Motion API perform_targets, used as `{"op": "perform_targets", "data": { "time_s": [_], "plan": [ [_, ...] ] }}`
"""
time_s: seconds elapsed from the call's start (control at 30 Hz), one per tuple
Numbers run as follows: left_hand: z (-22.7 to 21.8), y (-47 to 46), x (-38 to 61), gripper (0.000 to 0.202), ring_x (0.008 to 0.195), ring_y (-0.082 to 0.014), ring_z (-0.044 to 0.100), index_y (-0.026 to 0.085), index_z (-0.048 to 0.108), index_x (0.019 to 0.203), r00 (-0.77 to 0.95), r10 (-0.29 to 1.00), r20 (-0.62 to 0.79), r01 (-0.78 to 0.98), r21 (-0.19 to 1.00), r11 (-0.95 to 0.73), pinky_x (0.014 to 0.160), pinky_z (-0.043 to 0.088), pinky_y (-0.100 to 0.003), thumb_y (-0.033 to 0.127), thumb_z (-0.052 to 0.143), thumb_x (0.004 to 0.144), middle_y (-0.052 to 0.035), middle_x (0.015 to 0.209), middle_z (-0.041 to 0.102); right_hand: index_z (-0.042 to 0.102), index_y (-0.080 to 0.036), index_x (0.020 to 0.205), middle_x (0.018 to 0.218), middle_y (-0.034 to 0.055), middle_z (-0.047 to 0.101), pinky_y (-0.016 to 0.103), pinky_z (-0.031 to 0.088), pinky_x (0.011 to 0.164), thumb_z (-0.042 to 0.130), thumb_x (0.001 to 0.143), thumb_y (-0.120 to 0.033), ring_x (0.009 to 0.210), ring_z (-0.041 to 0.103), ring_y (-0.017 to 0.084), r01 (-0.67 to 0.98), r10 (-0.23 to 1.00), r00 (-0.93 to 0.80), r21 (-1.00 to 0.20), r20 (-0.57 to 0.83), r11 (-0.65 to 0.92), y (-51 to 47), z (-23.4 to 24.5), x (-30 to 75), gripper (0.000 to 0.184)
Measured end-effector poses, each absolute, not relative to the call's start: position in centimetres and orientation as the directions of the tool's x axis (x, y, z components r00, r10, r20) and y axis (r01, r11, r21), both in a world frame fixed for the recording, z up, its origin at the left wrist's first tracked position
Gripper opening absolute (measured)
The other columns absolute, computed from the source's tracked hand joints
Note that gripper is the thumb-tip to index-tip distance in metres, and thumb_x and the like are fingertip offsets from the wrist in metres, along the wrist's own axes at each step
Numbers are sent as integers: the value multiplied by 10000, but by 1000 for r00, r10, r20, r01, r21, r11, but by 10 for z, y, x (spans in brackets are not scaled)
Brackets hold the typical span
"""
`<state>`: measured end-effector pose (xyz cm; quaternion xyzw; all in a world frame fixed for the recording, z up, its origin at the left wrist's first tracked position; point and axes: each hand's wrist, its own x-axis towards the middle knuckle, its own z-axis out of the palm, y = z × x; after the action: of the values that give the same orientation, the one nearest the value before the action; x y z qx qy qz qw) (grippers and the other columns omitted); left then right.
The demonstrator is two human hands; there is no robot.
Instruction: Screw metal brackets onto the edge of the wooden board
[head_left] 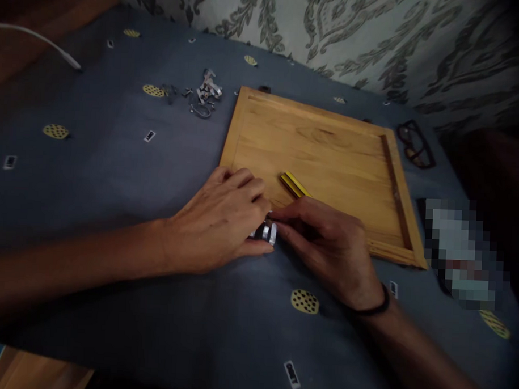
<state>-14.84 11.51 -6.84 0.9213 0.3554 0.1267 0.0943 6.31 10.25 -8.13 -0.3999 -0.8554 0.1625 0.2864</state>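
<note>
My left hand (218,221) and my right hand (326,245) meet at the near left corner of a wooden board (329,151) lying on a grey-blue cloth. Between their fingertips sits a small shiny metal part (266,233); both hands have their fingers pinched around it. A yellow and black tool (294,184) juts out from under my right hand, so that hand seems to hold it, with its tip resting on the board. A dark band circles my right wrist.
A pile of small metal parts (205,93) lies on the cloth to the left of the board's far corner. Dark-framed glasses (415,144) rest beyond the board's right edge. A white cable (43,42) crosses the far left. A patterned wall stands behind the table.
</note>
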Motion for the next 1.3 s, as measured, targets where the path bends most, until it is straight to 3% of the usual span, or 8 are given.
{"op": "perform_targets", "data": {
  "time_s": [0.3, 0.5, 0.77, 1.07, 1.3],
  "plan": [
    [-69, 115, -148, 381, 1055, -285, 572, 133, 726, 1007, 713, 680, 173, 634, 253, -730, 928, 412, -426, 494, 742, 887, -82, 1008, 658, 663, -227, 965, 806, 19, 711, 265, 562, 660, 610, 974, -178, 724, 700, 152, 571, 737, -552, -467, 391, 676, 103, -84, 61, 73],
    [-70, 115, -148, 374, 1033, -275, 574, 138, 716, 969, 713, 673, 196, 630, 243, -738, 919, 414, -413, 499, 752, 877, -77, 989, 659, 669, -248, 995, 835, 19, 705, 278, 565, 680, 593, 968, -127, 753, 696, 153, 527, 727, -575, -509, 376, 680, 103, -81, 62, 146],
    [-70, 114, -148, 381, 1048, -283, 572, 133, 717, 970, 710, 677, 196, 632, 248, -734, 928, 423, -435, 501, 748, 879, -79, 990, 659, 685, -221, 1005, 748, -20, 677, 230, 461, 510, 705, 918, -199, 603, 622, 115, 572, 772, -526, -523, 358, 632, 104, -83, 67, 91],
    [-71, 114, -148, 355, 1041, -281, 569, 141, 719, 977, 709, 678, 194, 631, 254, -733, 918, 406, -426, 483, 746, 887, -78, 999, 656, 672, -214, 953, 808, -3, 725, 226, 518, 626, 662, 938, -144, 707, 690, 121, 552, 755, -542, -522, 369, 651, 102, -81, 64, 73],
    [-67, 115, -148, 372, 1036, -279, 564, 138, 719, 981, 715, 686, 133, 645, 252, -721, 930, 389, -430, 500, 732, 894, -79, 1009, 646, 672, -199, 950, 766, -8, 675, 211, 490, 579, 642, 931, -113, 646, 639, 103, 566, 762, -528, -513, 375, 645, 101, -81, 63, 93]
  ]
}}
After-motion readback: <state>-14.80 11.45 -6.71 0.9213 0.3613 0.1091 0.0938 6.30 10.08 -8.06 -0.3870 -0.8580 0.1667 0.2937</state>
